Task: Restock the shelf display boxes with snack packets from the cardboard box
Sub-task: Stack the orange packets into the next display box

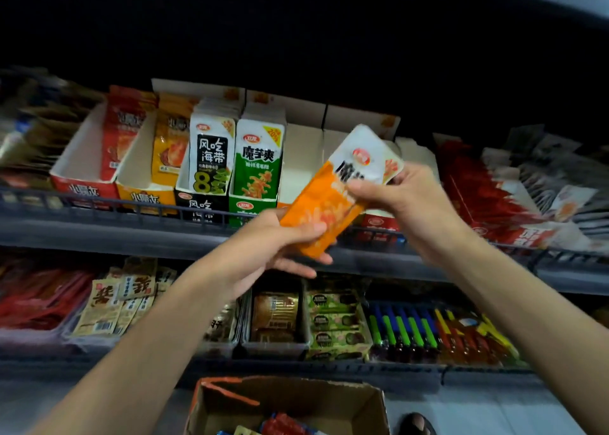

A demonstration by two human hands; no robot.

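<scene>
The job is sitting somewhere in the middle, by my reading. Both hands are holding the orange-and-white snack packets [326,204] tilted in front of the upper shelf, just right of frame centre. The left hand [286,243] is gripping the orange lower end, thumb on top and fingers beneath. The right hand [398,197] is pinching the white upper end. Whether this is one packet or a small stack, I cannot tell.

Behind the packets, at about eleven o'clock from them, a white display box [304,157] is showing bare inner walls and seems to be waiting for stock. Going towards nine o'clock, the green display box [252,208] and the black display box [197,204] are looking full. The yellow display box [145,199] and the red display box [84,187] are showing bare card in front of their packets.

At six o'clock, the cardboard box [329,398] is lying open with only a few loose packets [280,426] showing in it.

The shelf rail [115,208] is running across the box fronts, so the packets are likely needing to go in from above it. At three o'clock, slumped red packets [494,204] are crowding that side.
</scene>
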